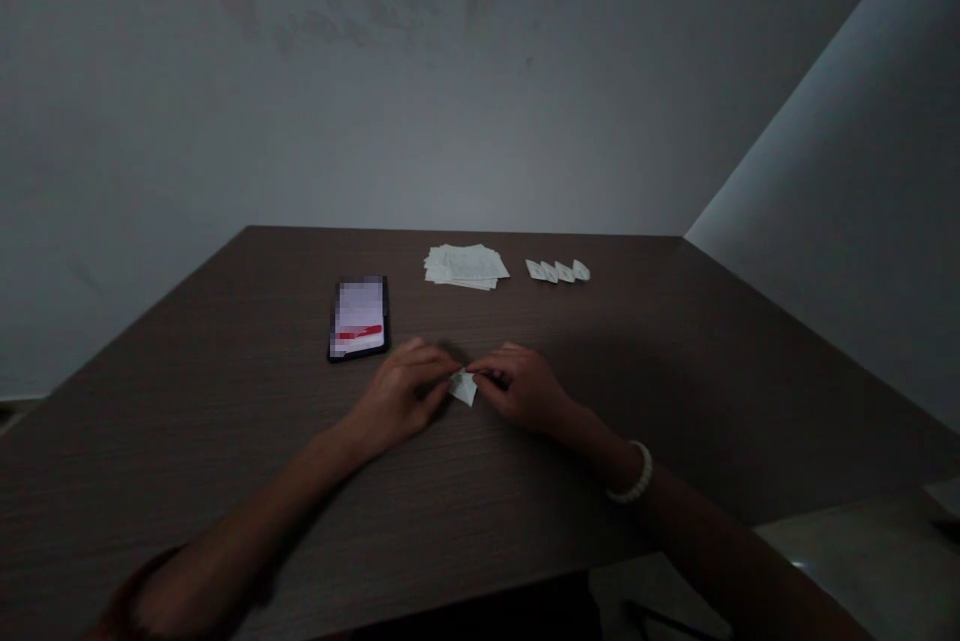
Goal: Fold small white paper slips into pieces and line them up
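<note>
A small folded piece of white paper (464,388) lies between my two hands, low over the table. My left hand (409,386) pinches its left side with thumb and fingers. On the other side my right hand (517,383) grips the paper's right edge, its fingertips almost meeting those of the left. The fingers cover the paper's upper part, so its exact fold cannot be made out. A light beaded bracelet (641,473) circles my right wrist.
A phone (359,318) with a lit screen lies left of my hands on the dark wooden table (247,401). Farther back are a loose stack of white paper sheets (465,266) and a row of several small folded papers (557,272). A wall (360,141) borders the far edge.
</note>
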`<action>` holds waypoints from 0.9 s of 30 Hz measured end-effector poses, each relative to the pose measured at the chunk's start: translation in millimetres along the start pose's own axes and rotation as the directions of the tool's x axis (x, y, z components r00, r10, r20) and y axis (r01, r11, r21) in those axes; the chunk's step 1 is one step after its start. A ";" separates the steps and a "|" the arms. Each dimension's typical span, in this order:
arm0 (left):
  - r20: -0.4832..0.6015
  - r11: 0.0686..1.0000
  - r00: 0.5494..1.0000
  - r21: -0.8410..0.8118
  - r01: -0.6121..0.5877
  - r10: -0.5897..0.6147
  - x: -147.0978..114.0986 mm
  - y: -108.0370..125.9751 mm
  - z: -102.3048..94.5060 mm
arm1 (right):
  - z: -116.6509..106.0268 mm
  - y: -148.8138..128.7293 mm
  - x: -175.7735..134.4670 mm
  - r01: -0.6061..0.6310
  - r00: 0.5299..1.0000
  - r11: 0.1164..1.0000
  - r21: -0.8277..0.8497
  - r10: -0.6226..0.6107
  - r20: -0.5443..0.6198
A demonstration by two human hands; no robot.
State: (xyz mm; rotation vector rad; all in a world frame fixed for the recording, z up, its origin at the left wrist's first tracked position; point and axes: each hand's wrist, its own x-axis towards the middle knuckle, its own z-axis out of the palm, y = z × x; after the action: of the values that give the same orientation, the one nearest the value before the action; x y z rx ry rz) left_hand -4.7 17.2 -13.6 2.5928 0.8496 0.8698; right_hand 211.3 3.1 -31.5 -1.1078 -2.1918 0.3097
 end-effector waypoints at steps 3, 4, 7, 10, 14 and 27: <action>0.040 0.999 0.998 0.006 -0.042 0.041 -0.3 0.4 -0.1 | -3.4 2.0 0.2 0.043 0.999 0.999 -0.025 -0.042 0.030; 0.054 0.999 0.997 0.005 -0.052 0.051 -0.3 0.7 -0.2 | -4.6 2.6 0.1 0.055 0.998 0.998 -0.026 -0.054 0.040; 0.109 0.998 0.992 0.008 -0.056 0.055 -0.8 1.0 -0.9 | -7.7 4.5 -0.5 0.086 0.993 0.996 -0.031 -0.083 0.083; 0.160 0.998 0.986 0.027 -0.052 0.047 -1.7 0.0 -1.7 | -9.4 5.7 -1.2 0.101 0.989 0.993 -0.059 -0.093 0.119; 0.202 0.997 0.978 0.040 -0.071 0.061 -2.4 -1.8 -1.7 | -10.3 4.5 -1.3 0.107 0.987 0.992 -0.071 -0.098 0.124; 0.194 0.999 0.980 -0.035 -0.027 0.033 1.0 1.4 -3.0 | -4.0 1.4 -0.5 0.064 0.995 0.994 -0.086 -0.057 0.085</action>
State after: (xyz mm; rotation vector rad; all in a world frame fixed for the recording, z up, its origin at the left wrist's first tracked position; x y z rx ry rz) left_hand -5.3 17.0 -10.2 2.6153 0.7368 0.6184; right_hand 215.0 3.3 -29.4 -1.0917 -2.3273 0.2371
